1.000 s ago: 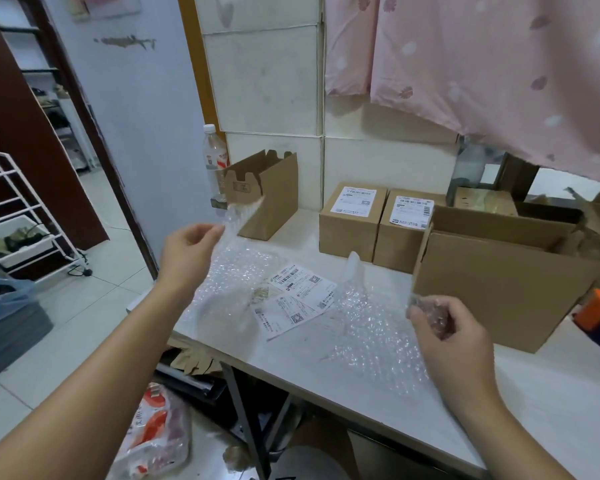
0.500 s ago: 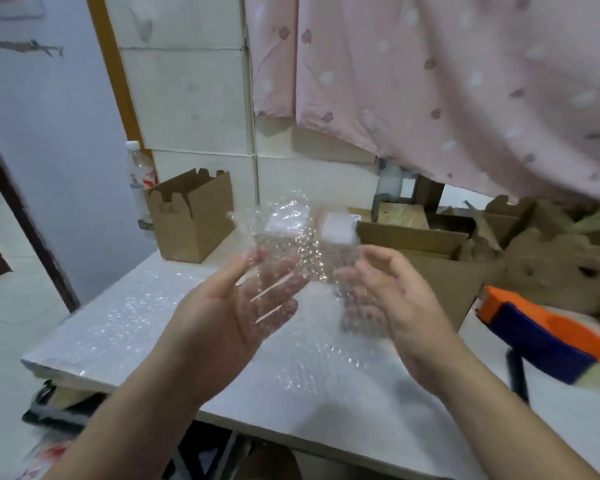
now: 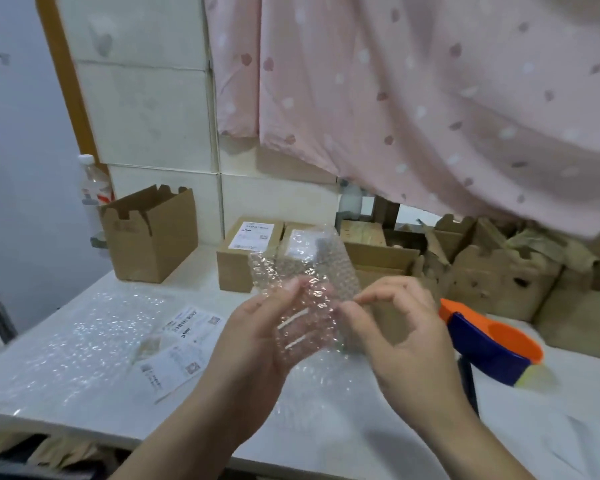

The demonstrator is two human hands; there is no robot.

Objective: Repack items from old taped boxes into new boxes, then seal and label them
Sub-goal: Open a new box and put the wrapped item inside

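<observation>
Over one table (image 3: 565, 414), left hand (image 3: 253, 341) and right hand (image 3: 406, 334) pinch one bubble-wrap sheet (image 3: 312, 268).

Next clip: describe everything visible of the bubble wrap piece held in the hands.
The bubble wrap is a small clear plastic sheet of little bubbles, crinkled, curled and glinting. It stands roughly upright above the table. The left hand holds its lower part from behind; the right hand pinches its right edge. Whether anything is inside cannot be told.
</observation>
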